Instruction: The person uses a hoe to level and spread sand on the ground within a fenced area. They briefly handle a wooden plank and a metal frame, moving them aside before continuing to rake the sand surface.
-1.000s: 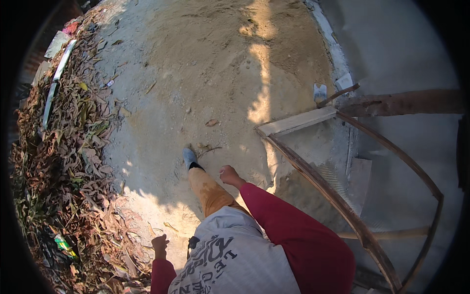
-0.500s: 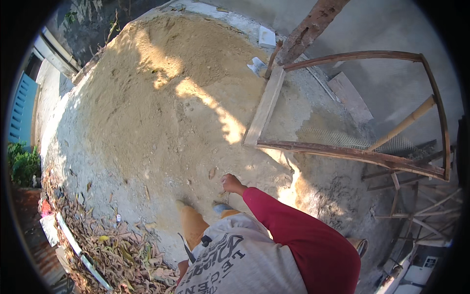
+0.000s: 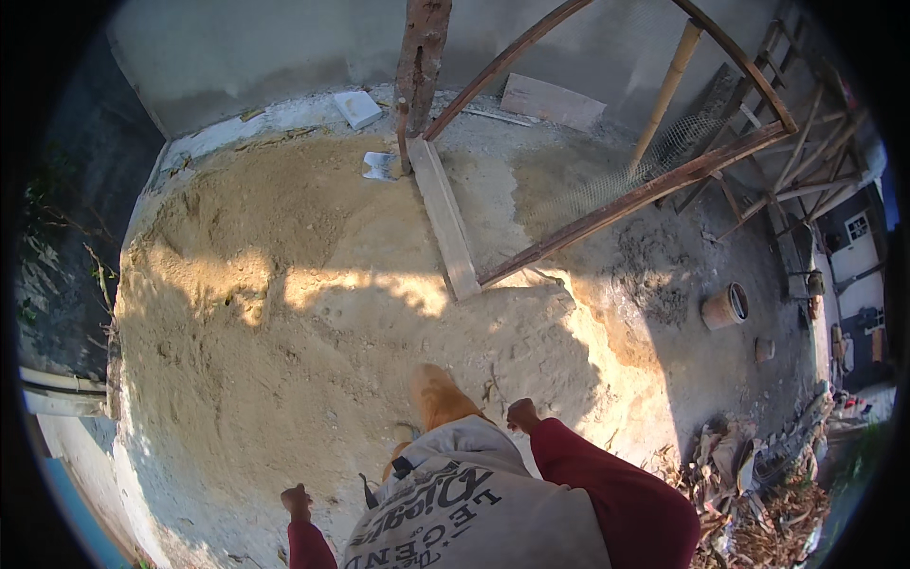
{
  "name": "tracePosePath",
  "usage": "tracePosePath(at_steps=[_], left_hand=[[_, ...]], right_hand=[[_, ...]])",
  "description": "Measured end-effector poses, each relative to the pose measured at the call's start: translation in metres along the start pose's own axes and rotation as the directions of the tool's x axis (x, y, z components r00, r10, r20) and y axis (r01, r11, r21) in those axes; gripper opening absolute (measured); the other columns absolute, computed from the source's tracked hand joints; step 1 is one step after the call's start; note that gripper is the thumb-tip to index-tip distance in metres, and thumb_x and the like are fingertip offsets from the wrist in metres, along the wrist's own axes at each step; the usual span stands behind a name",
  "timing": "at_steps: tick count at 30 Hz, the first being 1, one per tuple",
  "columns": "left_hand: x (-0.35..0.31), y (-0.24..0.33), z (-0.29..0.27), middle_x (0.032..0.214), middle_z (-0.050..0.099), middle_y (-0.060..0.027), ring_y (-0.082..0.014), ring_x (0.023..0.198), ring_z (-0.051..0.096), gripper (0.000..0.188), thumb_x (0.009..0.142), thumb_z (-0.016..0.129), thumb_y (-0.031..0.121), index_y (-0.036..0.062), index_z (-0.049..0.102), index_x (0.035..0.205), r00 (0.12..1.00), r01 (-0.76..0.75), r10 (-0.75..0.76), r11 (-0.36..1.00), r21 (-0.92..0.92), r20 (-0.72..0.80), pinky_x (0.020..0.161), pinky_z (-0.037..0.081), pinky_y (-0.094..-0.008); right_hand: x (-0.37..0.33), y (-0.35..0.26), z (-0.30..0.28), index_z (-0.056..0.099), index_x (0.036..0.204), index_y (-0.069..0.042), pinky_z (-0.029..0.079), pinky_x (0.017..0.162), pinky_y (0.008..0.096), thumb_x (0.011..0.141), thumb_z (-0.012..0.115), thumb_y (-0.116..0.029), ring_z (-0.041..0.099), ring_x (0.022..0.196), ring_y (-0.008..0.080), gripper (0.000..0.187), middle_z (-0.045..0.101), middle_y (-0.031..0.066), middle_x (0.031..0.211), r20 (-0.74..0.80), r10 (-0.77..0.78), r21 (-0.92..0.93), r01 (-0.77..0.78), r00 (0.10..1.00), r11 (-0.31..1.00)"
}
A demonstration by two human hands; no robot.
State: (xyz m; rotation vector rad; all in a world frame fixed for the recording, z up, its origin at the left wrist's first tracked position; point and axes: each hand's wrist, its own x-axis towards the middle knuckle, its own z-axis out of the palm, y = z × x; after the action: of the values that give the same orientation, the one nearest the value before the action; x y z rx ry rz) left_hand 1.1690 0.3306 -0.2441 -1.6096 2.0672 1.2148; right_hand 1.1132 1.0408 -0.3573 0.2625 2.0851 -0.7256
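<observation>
My right hand (image 3: 522, 415) hangs out in front of my body over the sandy ground, its fingers curled closed with nothing visible in them. Lower and to the left, my left hand (image 3: 297, 501) is also curled closed, with no object showing in it. Neither hand touches anything. Ahead spreads a broad heap of sand (image 3: 218, 218). A large wooden frame with wire mesh (image 3: 626, 194) stands tilted beyond my right hand, a pale plank (image 3: 444, 218) forming its near left side. Beside the plank, a shovel blade (image 3: 380, 166) lies on the sand.
A rough wooden post (image 3: 420, 71) rises beside the frame. Near the grey wall (image 3: 256, 66) lie a white block (image 3: 357, 109) and a flat board (image 3: 553, 101). A bucket (image 3: 725, 307) stands at the right, with dry leaves (image 3: 758, 503) nearer me and stacked poles (image 3: 806, 156) behind.
My view has turned to the right, bringing the bucket and the wall into fuller sight. My left hand has come into view, and my legs have shifted in a step.
</observation>
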Motion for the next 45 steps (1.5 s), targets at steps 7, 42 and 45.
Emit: tracePosePath(at_steps=[7,42,45], left_hand=[[0.156,0.245,0.054,0.071,0.068,-0.0099,-0.0219,0.056,0.065,0.025,0.087,0.075,0.028,0.0037,0.07,0.086,0.966,-0.177,0.174,0.984,-0.005,0.189,0.048,0.053,-0.032],[0.018,1.124,0.727,0.135,0.03,-0.0289,-0.0426,0.116,0.046,0.056,0.086,0.071,0.008,0.0052,0.039,0.131,0.41,0.356,-0.482,0.866,0.351,0.774,0.089,0.053,-0.0555],[-0.005,1.118,0.717,0.128,0.032,-0.026,-0.0399,0.109,0.047,0.043,0.088,0.069,0.015,0.0109,0.043,0.121,0.395,0.157,-0.484,0.873,0.461,0.781,0.087,0.052,-0.0537]], right_hand=[[0.042,-0.117,0.054,0.072,0.075,0.0,0.057,0.064,0.0396,0.083,0.061,-0.015,0.073,0.079,0.0292,0.02,0.073,0.0165,0.079,-0.091,-0.18,-0.451,0.121,0.979,0.884],[0.207,-0.666,-0.132,0.074,0.084,-0.013,0.049,0.061,0.0432,0.083,0.061,-0.039,0.069,0.08,0.0289,0.03,0.072,0.0071,0.081,0.285,0.852,0.954,-0.047,0.439,-0.295],[0.233,-0.76,-0.132,0.073,0.089,-0.007,0.052,0.064,0.0453,0.087,0.055,-0.04,0.071,0.084,0.0331,0.038,0.073,0.0122,0.085,0.155,0.82,0.949,-0.315,0.551,0.033]])
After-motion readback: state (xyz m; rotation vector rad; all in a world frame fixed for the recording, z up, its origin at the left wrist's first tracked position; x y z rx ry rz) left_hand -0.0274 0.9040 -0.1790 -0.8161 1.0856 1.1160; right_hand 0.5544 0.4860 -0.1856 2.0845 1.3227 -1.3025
